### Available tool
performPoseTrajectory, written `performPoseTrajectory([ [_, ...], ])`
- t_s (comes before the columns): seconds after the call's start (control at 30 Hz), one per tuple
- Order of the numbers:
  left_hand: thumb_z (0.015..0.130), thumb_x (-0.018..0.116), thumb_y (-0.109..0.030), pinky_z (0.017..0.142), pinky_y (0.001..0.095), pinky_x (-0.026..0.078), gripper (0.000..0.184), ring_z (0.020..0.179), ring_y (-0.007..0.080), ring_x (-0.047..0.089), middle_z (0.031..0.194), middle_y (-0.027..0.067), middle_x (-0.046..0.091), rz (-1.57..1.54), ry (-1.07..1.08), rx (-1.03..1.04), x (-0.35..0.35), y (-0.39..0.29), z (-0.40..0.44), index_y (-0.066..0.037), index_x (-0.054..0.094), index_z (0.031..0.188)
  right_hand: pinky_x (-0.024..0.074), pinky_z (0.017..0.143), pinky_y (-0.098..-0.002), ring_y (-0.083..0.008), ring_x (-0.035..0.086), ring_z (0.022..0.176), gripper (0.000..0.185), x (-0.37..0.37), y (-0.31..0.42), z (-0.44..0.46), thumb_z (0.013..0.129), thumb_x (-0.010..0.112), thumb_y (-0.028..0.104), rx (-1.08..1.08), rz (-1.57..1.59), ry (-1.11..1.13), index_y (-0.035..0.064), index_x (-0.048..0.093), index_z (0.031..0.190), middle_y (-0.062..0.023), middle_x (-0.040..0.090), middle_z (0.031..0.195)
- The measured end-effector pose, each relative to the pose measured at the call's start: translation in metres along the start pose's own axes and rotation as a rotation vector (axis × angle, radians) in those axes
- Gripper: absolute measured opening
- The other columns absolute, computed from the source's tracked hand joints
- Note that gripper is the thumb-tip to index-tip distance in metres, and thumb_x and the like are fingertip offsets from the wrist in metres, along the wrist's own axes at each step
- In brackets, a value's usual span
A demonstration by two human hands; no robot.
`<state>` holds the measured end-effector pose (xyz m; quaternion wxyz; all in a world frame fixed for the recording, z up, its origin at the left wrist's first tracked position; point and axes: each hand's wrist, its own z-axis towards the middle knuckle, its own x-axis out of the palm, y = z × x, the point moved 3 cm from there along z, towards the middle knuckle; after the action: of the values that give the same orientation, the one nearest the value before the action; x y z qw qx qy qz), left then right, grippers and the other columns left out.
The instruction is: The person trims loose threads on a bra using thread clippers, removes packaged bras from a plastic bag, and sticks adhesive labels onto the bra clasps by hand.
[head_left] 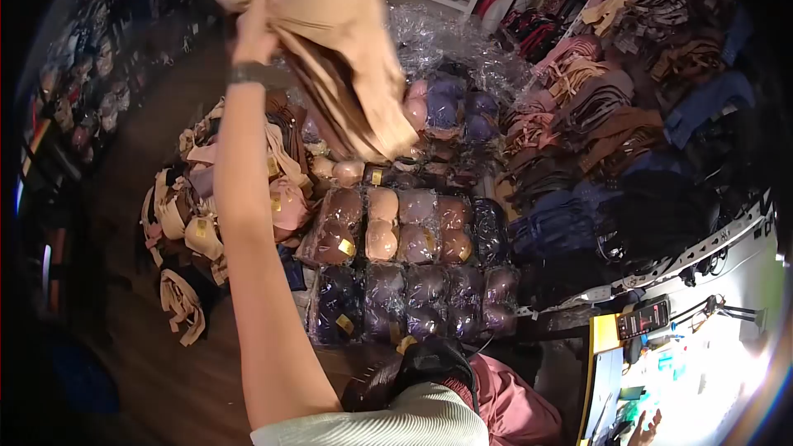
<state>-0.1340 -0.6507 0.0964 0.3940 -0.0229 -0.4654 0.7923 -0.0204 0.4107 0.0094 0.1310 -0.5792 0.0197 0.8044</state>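
My left arm reaches up the left of the view, with a dark band on its wrist. At the top, my left hand (256, 37) is closed on a beige bra (330, 4), partly hiding it; its cups are uppermost and its band hangs down, blurred by motion. Below the bra lie rows of bras in clear plastic packs, among them a beige pack (382, 227) and a dark purple pack (337, 306). Left of the forearm is a heap of loose bras (198, 223), several with yellow tags. My right hand is not in view.
Stacked bras (591, 99) fill the right side beside a white metal rail (698, 249). Crumpled clear plastic (462, 33) lies behind the packs. At lower right, a phone (644, 318) stands by a brightly lit table, with a small hand (648, 429) whose owner I cannot tell.
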Motion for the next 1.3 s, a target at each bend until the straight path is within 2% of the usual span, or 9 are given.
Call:
performPoseTrajectory([
  [0.03,0.073,0.055,0.017,0.097,0.0331,0.045,0.072,0.111,0.0232,0.056,0.122,0.0118,0.058,0.241,-0.008,0.112,-0.048,0.025,0.034,-0.01,0.039,0.138,0.0452,0.087,-0.0443,-0.0301,0.055,0.102,0.059,-0.003,0.003,-0.001,0.083,0.067,0.033,0.014,0.007,-0.003,0.0004,0.043,0.127,-0.0183,0.048,0.124],
  [0.1,0.088,0.063,-0.026,0.084,0.0373,0.053,0.049,0.1,0.0256,0.061,0.119,0.0128,0.06,-0.426,-0.245,-0.185,-0.097,0.065,0.013,-0.003,0.05,0.129,0.0449,0.087,-0.044,-0.0301,0.055,0.101,0.058,-0.008,0.007,-0.004,0.084,0.066,0.033,0.029,0.023,-0.01,-0.0005,0.044,0.125,-0.0184,0.049,0.121],
  [0.23,0.084,0.06,-0.049,0.074,0.0391,0.054,0.059,0.097,0.0246,0.062,0.109,0.012,0.063,0.147,-0.63,-0.418,-0.099,0.158,-0.087,0.001,0.058,0.115,0.0441,0.087,-0.0434,-0.03,0.055,0.099,0.054,-0.013,0.008,-0.006,0.085,0.065,0.034,0.048,0.045,-0.019,-0.0021,0.047,0.122,-0.0187,0.051,0.117],
  [0.6,0.071,0.061,-0.052,0.079,0.0436,0.051,0.051,0.088,0.0299,0.066,0.091,0.0137,0.069,1.478,0.416,-0.663,0.009,0.385,-0.308,-0.004,0.07,0.086,0.0422,0.087,-0.0417,-0.0298,0.055,0.094,0.048,-0.018,0.028,-0.006,0.087,0.061,0.034,0.005,0.209,-0.087,-0.0067,0.053,0.112,-0.0195,0.058,0.104],
  [0.63,0.07,0.062,-0.053,0.079,0.044,0.051,0.051,0.087,0.0304,0.066,0.089,0.0138,0.069,1.513,0.449,-0.625,0.017,0.38,-0.311,-0.005,0.071,0.084,0.0457,0.072,-0.0438,-0.0313,0.056,0.08,0.042,-0.019,0.045,-0.014,0.085,0.063,0.035,-0.233,0.013,-0.24,-0.002,0.058,0.105,-0.0195,0.061,0.09],
  [0.73,0.074,0.069,-0.041,0.073,0.0404,0.05,0.047,0.08,0.0282,0.065,0.09,0.0179,0.068,1.375,0.401,-0.511,0.026,0.376,-0.343,0.001,0.067,0.095,0.0455,0.073,-0.032,-0.0179,0.059,0.087,0.029,0.008,0.057,-0.021,0.092,0.057,0.024,0.221,0.414,-0.204,0.003,0.059,0.113,-0.009,0.063,0.099],
  [0.9,0.074,0.073,-0.042,0.07,0.037,0.047,0.06,0.081,0.0219,0.058,0.1,0.0102,0.063,0.654,0.411,-1.047,-0.022,0.454,-0.413,0.003,0.061,0.112,0.0404,0.068,-0.0236,-0.0106,0.054,0.078,0.026,0.0,0.127,-0.063,0.093,0.057,0.023,0.325,0.682,-0.106,0.0007,0.06,0.106,-0.0051,0.061,0.092],
  [1.03,0.073,0.074,-0.037,0.078,0.0383,0.048,0.059,0.088,0.0242,0.058,0.104,0.01,0.062,0.644,0.433,-1.36,-0.036,0.453,-0.473,0.004,0.06,0.113,0.04,0.067,-0.0216,-0.0071,0.051,0.076,0.027,0.006,0.142,-0.091,0.093,0.058,0.022,0.43,0.765,-0.144,-0.0006,0.061,0.106,-0.0024,0.06,0.091],
  [1.3,0.071,0.073,-0.032,0.097,0.0373,0.044,0.053,0.112,0.0282,0.056,0.117,0.0174,0.061,1.332,0.821,-1.215,0.029,0.345,-0.564,-0.006,0.061,0.116,0.0398,0.064,-0.0218,-0.0067,0.051,0.073,0.021,0.005,0.15,-0.119,0.092,0.058,0.019,0.586,0.747,-0.019,0.0009,0.063,0.103,-0.0018,0.062,0.089],
])
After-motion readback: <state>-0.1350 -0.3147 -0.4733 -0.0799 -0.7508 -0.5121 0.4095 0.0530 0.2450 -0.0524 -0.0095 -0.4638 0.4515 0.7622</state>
